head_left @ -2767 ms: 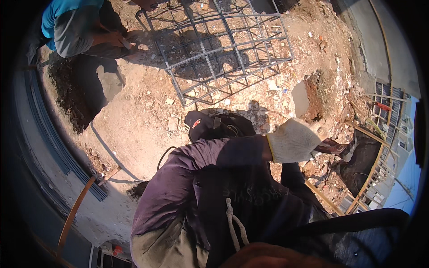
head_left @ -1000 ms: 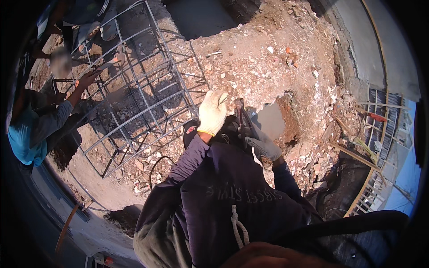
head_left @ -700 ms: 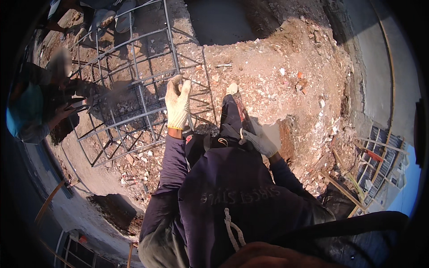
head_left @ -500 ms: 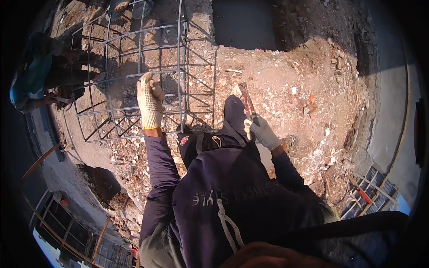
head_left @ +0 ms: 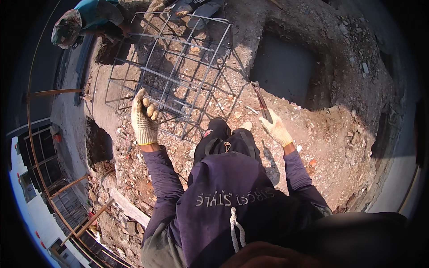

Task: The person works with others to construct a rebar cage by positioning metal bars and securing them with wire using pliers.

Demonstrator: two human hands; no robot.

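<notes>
L grip (head_left: 145, 120) half-curled, can't tell if holding; nearer cage (head_left: 169, 79), just fwd-right. R grip (head_left: 277, 128) closed round pincers (head_left: 262, 102), pointing fwd-left.

Left gloved hand (head_left: 145, 121) has shifted: first reaching across to the right side, then in front of the body close to the right gloved hand (head_left: 276, 127), it now appears at the left, over the near side of the steel cage (head_left: 169, 79); contact cannot be determined. The right arm has extended outward, and the red-handled tool (head_left: 261, 100), earlier overlapping the shoe (head_left: 246, 126), now stands clear beyond it. The view has turned: the cage, formerly cut by the upper edge, shows its far end; the square pit (head_left: 283, 67) has come more fully into view. The blue-clad co-worker (head_left: 100, 18) now appears higher in frame.
</notes>
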